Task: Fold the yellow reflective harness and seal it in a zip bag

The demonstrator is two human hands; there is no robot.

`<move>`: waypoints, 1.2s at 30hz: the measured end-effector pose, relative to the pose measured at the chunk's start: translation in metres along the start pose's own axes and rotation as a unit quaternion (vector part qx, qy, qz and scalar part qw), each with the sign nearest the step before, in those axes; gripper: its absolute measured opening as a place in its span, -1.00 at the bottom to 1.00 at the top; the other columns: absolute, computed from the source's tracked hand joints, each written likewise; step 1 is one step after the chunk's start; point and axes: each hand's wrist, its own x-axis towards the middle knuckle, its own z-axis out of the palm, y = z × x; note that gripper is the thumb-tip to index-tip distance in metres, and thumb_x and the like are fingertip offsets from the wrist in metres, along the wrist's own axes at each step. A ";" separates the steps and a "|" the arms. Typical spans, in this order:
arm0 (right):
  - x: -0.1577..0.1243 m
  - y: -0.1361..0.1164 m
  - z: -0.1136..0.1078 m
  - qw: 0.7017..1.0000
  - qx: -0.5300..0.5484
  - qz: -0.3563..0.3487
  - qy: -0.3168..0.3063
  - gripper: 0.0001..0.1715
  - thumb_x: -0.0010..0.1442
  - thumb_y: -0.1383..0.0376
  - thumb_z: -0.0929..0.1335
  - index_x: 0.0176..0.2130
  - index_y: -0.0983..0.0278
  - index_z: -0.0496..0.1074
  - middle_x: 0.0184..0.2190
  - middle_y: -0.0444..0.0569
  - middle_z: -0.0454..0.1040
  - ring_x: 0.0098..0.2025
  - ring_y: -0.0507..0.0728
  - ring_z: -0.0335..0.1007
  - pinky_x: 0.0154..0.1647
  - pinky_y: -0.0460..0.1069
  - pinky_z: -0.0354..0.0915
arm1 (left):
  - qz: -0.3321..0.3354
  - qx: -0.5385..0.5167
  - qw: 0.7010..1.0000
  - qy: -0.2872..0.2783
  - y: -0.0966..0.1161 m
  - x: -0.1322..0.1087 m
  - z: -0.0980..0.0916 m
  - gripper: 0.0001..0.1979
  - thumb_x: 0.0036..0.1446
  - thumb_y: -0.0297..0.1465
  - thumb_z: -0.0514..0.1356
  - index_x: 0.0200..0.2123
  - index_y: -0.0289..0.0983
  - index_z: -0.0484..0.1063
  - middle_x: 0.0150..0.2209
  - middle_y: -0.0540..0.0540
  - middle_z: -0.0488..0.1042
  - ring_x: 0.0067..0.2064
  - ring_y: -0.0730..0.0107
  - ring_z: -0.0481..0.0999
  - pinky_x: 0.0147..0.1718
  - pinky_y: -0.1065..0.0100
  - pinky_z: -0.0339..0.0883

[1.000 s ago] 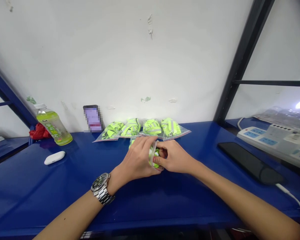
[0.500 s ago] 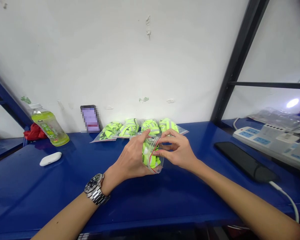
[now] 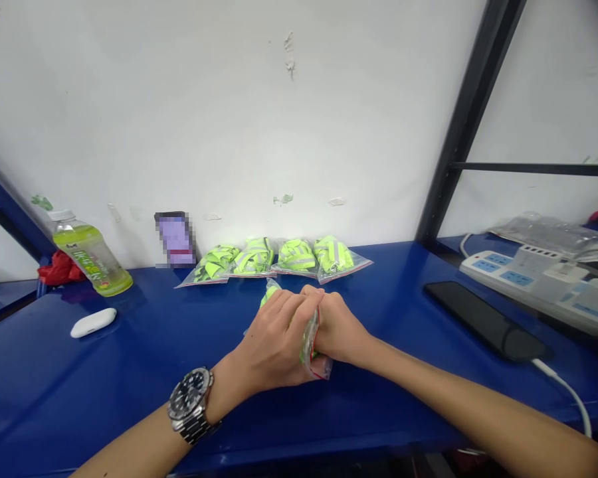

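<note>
item: clear bag, red-striped edge, yellow-green material inside; located above the front middle of the blue table, between the two hands, mostly covered by them.

left hand: wrapped round the bag from its left side, grasping it; back of the hand upward, thumb side toward the far wall. a corner of plastic with yellow-green shows beyond the knuckles. on the wrist, one watch, dark dial, metal band.

right hand: at the bag's open end, touching the left hand, fingers curled inward and largely hidden by plastic and the other hand; whether it grips the contents cannot be told.

rear row: four filled bags, clear, red-striped edges, yellow-green contents with pale grey bands; side by side near the wall, beyond the hands.

left side: one bottle, yellow-green, white cap, tilted; one red bundle, just beside it; one white case, lying nearer the front; one upright phone, screen blurred, left of the row.

right side: one black phone, lying flat, white cable at its near end; one power strip, white with blue socket panels, behind the phone.
</note>
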 end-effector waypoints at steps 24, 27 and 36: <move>0.007 -0.002 -0.027 0.965 0.225 0.116 -0.065 -0.82 -0.14 0.45 0.33 -0.54 0.28 0.20 -0.64 -0.29 0.16 -0.56 -0.07 0.01 -0.58 -0.16 -0.05 | 0.033 -0.023 0.999 0.034 0.003 0.003 0.002 -0.19 0.08 -0.22 0.22 0.27 -0.31 -0.12 -0.14 -0.27 0.46 -0.18 0.11 0.45 -0.22 0.05 0.37; 0.008 0.001 -0.015 0.980 0.163 0.111 -0.014 -0.78 -0.16 0.39 0.32 -0.57 0.25 0.12 -0.65 -0.29 0.06 -0.54 -0.07 -0.09 -0.60 -0.15 -0.12 | 0.053 -0.011 0.998 0.013 0.005 0.002 0.003 -0.21 0.07 -0.35 0.20 0.29 -0.38 -0.12 -0.10 -0.31 0.46 -0.07 0.03 0.43 -0.13 -0.02 0.34; 0.009 -0.001 -0.005 0.987 0.009 0.154 0.045 -0.68 -0.12 0.28 0.31 -0.64 0.23 0.02 -0.68 -0.27 -0.06 -0.53 -0.05 -0.18 -0.58 -0.10 -0.18 | 0.033 -0.008 0.999 0.012 0.012 0.004 -0.003 -0.21 0.03 -0.40 0.23 0.28 -0.34 -0.05 -0.10 -0.26 0.49 -0.02 0.00 0.43 -0.04 -0.04 0.31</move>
